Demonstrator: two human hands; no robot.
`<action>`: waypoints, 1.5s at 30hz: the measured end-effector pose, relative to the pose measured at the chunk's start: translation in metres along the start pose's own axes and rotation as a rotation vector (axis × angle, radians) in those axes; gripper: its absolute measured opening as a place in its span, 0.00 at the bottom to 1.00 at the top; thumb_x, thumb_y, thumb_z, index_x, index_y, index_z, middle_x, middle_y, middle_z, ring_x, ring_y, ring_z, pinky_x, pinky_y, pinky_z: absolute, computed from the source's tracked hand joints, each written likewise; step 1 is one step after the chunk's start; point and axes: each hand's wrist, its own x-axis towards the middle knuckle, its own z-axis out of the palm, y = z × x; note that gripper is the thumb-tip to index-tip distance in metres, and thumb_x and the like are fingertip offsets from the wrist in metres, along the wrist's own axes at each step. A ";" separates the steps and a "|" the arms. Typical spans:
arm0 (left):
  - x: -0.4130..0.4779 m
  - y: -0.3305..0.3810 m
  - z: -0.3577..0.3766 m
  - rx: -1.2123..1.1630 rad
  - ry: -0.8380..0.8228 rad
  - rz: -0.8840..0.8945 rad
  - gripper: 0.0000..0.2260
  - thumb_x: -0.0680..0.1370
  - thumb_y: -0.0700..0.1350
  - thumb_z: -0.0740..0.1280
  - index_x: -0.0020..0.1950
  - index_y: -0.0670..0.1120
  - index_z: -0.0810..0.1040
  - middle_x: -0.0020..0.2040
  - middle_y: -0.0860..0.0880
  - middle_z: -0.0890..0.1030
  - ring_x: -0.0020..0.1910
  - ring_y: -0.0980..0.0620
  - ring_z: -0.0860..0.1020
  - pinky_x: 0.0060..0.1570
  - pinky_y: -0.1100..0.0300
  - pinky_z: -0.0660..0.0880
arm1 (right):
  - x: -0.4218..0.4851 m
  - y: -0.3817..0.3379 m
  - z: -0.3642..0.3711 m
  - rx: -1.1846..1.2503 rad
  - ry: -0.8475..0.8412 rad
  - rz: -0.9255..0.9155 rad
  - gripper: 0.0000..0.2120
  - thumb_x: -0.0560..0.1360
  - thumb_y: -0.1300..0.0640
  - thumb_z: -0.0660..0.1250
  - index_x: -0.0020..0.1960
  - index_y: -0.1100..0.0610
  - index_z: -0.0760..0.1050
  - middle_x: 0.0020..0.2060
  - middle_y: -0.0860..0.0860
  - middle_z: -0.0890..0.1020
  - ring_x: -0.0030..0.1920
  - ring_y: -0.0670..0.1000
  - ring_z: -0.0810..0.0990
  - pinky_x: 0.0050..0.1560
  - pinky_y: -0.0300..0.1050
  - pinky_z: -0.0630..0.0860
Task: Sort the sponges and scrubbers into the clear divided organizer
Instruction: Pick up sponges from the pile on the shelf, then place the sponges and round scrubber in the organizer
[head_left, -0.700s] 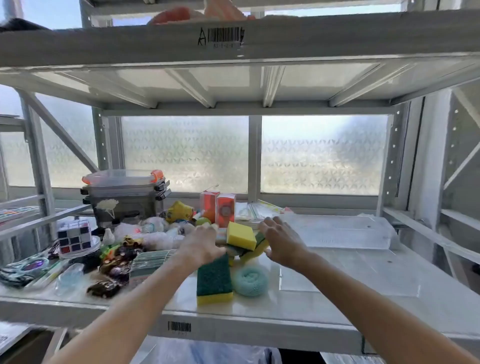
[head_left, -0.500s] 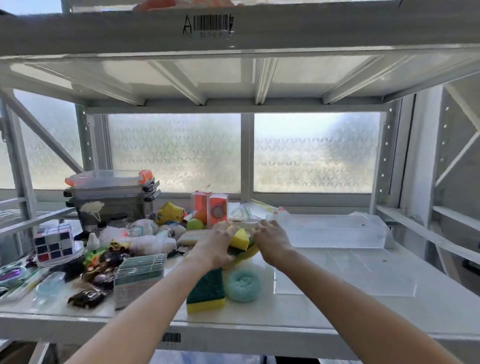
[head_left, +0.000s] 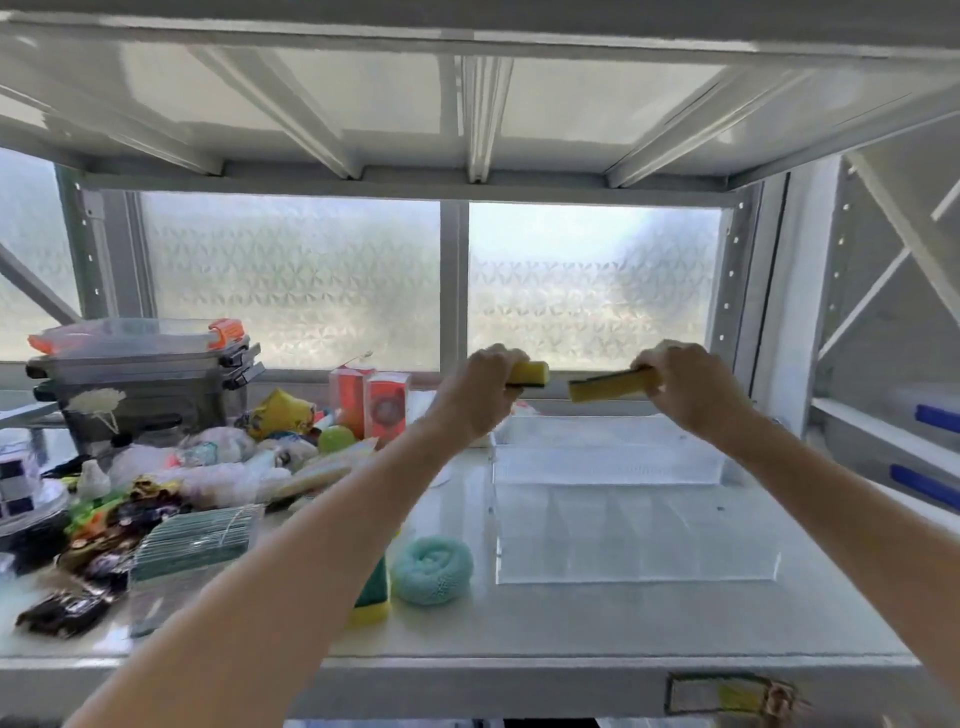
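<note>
My left hand (head_left: 485, 387) is raised and shut on a yellow sponge (head_left: 530, 373) with a dark scrub side. Beside it, my right hand (head_left: 688, 387) grips a second yellow sponge (head_left: 605, 388), held flat. Both sponges hover above the back part of the clear divided organizer (head_left: 636, 569), which sits on the white shelf at centre right. A teal round scrubber (head_left: 432, 570) lies on the shelf left of the organizer. A green-and-yellow sponge (head_left: 373, 592) lies next to it, partly hidden by my left forearm.
A pile of toys, wrappers and small packs (head_left: 171, 483) covers the shelf's left half, with stacked lidded tubs (head_left: 140, 384) and two orange boxes (head_left: 369, 400) behind. A shelf board (head_left: 478, 93) hangs close overhead. A second clear bin (head_left: 608, 449) stands behind the organizer.
Both hands lifted off the sponge pile, each taking a yellow sponge, and moved up and to the right over the organizer. The camera view tilted and shifted right.
</note>
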 end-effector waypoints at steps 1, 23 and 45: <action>0.004 0.006 0.014 0.006 -0.060 -0.006 0.13 0.76 0.41 0.67 0.60 0.44 0.77 0.56 0.44 0.80 0.55 0.43 0.80 0.53 0.51 0.76 | -0.002 0.014 0.004 0.013 -0.052 0.044 0.11 0.70 0.64 0.66 0.48 0.53 0.81 0.42 0.53 0.82 0.41 0.57 0.81 0.45 0.53 0.80; -0.121 -0.077 -0.077 0.170 -0.701 -0.513 0.27 0.75 0.59 0.65 0.69 0.45 0.71 0.64 0.47 0.76 0.60 0.48 0.75 0.59 0.56 0.71 | -0.077 -0.189 0.018 0.443 -0.604 -0.410 0.24 0.73 0.50 0.69 0.66 0.56 0.70 0.63 0.55 0.75 0.63 0.55 0.73 0.64 0.49 0.70; -0.127 -0.052 -0.075 -0.244 -0.461 -0.469 0.42 0.60 0.67 0.74 0.69 0.51 0.67 0.58 0.53 0.77 0.51 0.55 0.76 0.47 0.65 0.73 | -0.076 -0.082 -0.006 0.585 -0.298 -0.128 0.06 0.74 0.58 0.67 0.44 0.55 0.83 0.37 0.51 0.84 0.39 0.52 0.82 0.46 0.48 0.79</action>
